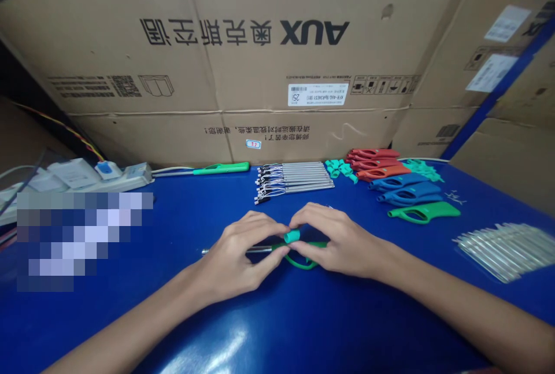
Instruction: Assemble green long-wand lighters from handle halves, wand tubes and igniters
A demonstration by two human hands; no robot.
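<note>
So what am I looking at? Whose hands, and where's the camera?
No machine here. The single picture comes from a camera worn on a person's head, looking down at their own bare hands. The left hand and right hand hold a green plastic lighter handle with a metal tube, their fingers meeting around a teal sleeve. On the blue table lie rows of wired metal tubes, red handles and blue handles.
</note>
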